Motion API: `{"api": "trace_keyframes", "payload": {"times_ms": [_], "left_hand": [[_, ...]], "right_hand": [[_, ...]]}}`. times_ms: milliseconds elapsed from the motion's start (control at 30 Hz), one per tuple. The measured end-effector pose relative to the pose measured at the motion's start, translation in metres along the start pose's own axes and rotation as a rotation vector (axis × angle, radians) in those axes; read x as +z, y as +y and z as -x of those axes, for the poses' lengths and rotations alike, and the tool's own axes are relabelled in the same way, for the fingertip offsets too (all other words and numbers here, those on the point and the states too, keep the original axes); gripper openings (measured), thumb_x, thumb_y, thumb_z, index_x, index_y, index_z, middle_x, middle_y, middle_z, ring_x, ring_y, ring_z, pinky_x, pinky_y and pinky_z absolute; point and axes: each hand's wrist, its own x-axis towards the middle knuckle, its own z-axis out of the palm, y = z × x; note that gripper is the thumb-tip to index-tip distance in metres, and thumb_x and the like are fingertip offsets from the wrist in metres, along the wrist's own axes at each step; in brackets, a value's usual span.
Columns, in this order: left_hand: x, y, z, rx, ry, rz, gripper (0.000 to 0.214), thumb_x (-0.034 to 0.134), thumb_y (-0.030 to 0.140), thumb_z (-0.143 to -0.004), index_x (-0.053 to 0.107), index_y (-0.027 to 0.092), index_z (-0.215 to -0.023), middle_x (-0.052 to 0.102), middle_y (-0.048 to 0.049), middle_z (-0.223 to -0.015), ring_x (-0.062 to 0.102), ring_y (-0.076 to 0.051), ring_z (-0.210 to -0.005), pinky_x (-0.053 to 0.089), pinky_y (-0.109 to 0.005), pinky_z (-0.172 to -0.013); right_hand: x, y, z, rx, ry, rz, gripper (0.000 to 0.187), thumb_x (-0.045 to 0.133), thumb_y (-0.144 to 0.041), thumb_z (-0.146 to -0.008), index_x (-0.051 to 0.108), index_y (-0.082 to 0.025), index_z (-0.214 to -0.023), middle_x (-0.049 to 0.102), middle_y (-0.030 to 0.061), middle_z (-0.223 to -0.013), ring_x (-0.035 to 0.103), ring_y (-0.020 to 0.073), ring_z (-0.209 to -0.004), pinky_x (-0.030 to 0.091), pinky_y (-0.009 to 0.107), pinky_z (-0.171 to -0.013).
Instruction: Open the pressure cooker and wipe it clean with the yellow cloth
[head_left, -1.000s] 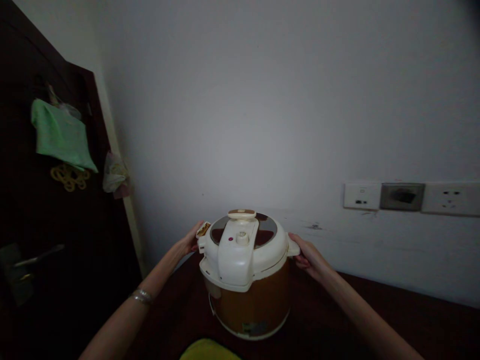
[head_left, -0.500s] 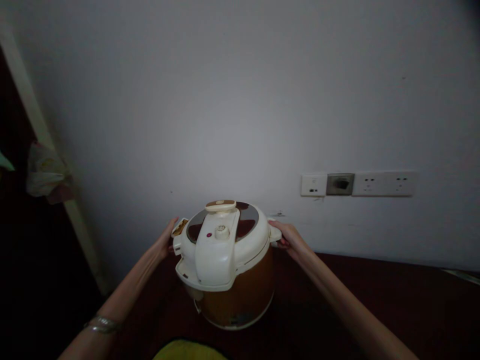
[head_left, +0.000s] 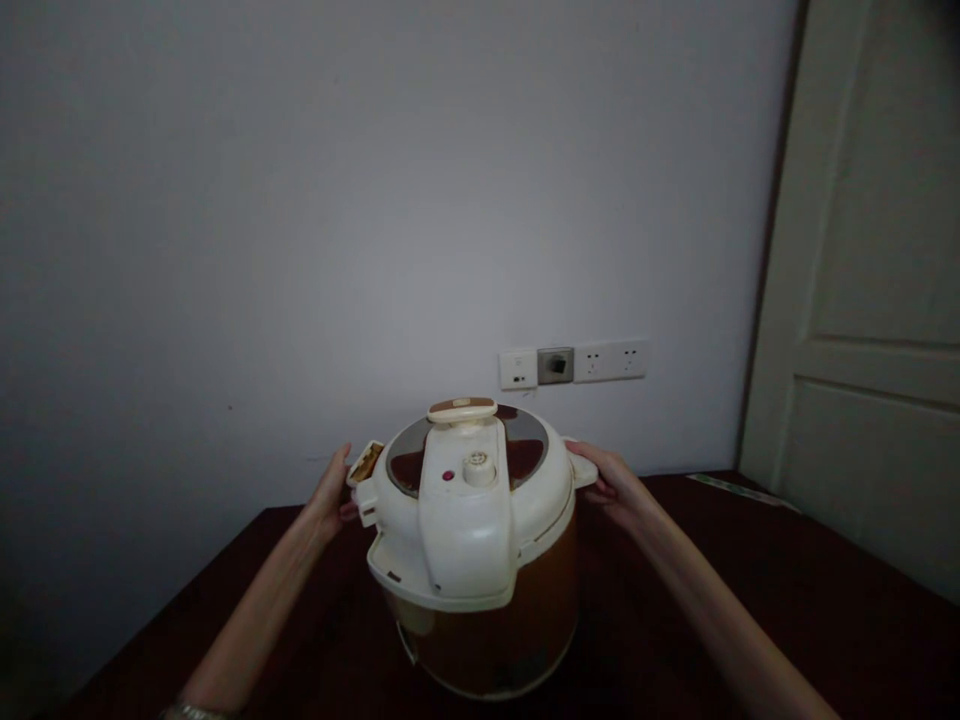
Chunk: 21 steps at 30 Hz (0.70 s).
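One white-and-brown cooker (head_left: 469, 550) is between the two hands: the right hand (head_left: 613, 488) clasps its side handle (head_left: 584, 471), while the left hand (head_left: 328, 498) holds the opposite handle (head_left: 366, 463), grip partly hidden. Beyond the right hand, a patterned strip (head_left: 742, 491) lies on the dark table (head_left: 780, 590).

A cooker (head_left: 472, 540) has an off-white lid (head_left: 469, 550) above a brown body (head_left: 487, 640), with a thin pale line around its base. The lid's round panel (head_left: 527, 440) mixes grey and dark reddish brown. Its top handle (head_left: 463, 410) is tan edged in cream; a small button (head_left: 448, 476) is pinkish red beside an off-white knob (head_left: 478, 468). The left side handle (head_left: 365, 463) shows golden brown inside a cream edge. The tabletop (head_left: 825, 580) is dark reddish brown, bearing a pale strip (head_left: 742, 491) with greenish markings. The wall (head_left: 450, 200) is plain grey; white socket plates (head_left: 610, 361) flank a grey-brown one (head_left: 555, 366) with a black centre. The door (head_left: 870, 250) is pale greenish grey.
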Motion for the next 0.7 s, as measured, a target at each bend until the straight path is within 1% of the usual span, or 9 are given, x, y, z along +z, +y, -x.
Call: {"api": "trace_keyframes", "payload": {"times_ms": [100, 200, 333, 433, 533, 700], "left_hand": [[0.005, -0.002, -0.006, 0.024, 0.025, -0.015, 0.054, 0.038, 0.056, -0.085, 0.042, 0.016, -0.048, 0.037, 0.0025, -0.032, 0.019, -0.003, -0.023, 0.009, -0.014, -0.029], [0.004, -0.003, -0.009, 0.031, -0.019, -0.013, 0.054, 0.037, 0.056, -0.085, 0.042, 0.016, -0.048, 0.036, 0.0031, -0.033, 0.019, -0.003, -0.024, 0.009, -0.014, -0.029], [-0.002, -0.006, -0.016, 0.019, -0.077, -0.006, 0.053, 0.038, 0.057, -0.083, 0.042, 0.018, -0.048, 0.034, 0.0037, -0.03, 0.019, -0.004, -0.024, 0.012, -0.016, -0.028], [-0.003, -0.01, -0.018, 0.004, -0.067, 0.006, 0.052, 0.038, 0.056, -0.082, 0.042, 0.018, -0.048, 0.035, 0.0032, -0.03, 0.019, -0.004, -0.024, 0.012, -0.016, -0.028], [-0.002, -0.011, -0.015, -0.004, -0.052, 0.016, 0.051, 0.038, 0.055, -0.083, 0.043, 0.018, -0.048, 0.037, 0.0027, -0.03, 0.02, -0.004, -0.024, 0.012, -0.016, -0.028], [0.0, -0.01, -0.012, -0.012, -0.042, 0.017, 0.051, 0.039, 0.055, -0.082, 0.043, 0.018, -0.047, 0.036, 0.0032, -0.03, 0.019, -0.004, -0.023, 0.012, -0.016, -0.028]], "right_hand": [[0.0, 0.001, 0.007, -0.013, 0.049, -0.013, 0.03, 0.071, -0.037, -0.062, 0.051, -0.015, -0.054, 0.028, -0.0113, -0.03, 0.013, -0.002, -0.028, 0.006, 0.011, -0.029], [0.003, 0.001, 0.009, -0.01, 0.076, -0.024, 0.028, 0.071, -0.034, -0.062, 0.05, -0.016, -0.057, 0.028, -0.0117, -0.03, 0.013, -0.0017, -0.028, 0.006, 0.011, -0.029], [0.003, 0.002, 0.004, -0.009, 0.089, 0.007, 0.027, 0.069, -0.036, -0.063, 0.05, -0.017, -0.059, 0.026, -0.0119, -0.031, 0.014, -0.0007, -0.028, 0.006, 0.012, -0.03], [0.001, 0.002, 0.001, -0.019, 0.093, 0.033, 0.027, 0.068, -0.036, -0.062, 0.049, -0.017, -0.059, 0.029, -0.0111, -0.034, 0.014, -0.0005, -0.029, 0.005, 0.013, -0.03], [0.001, 0.002, 0.002, -0.029, 0.097, 0.01, 0.026, 0.07, -0.033, -0.059, 0.051, -0.016, -0.06, 0.032, -0.0108, -0.035, 0.015, -0.0008, -0.03, 0.004, 0.013, -0.03], [0.004, 0.003, 0.003, -0.002, 0.105, -0.011, 0.025, 0.07, -0.032, -0.058, 0.05, -0.016, -0.057, 0.029, -0.0111, -0.034, 0.015, -0.0006, -0.03, 0.004, 0.013, -0.03]]}}
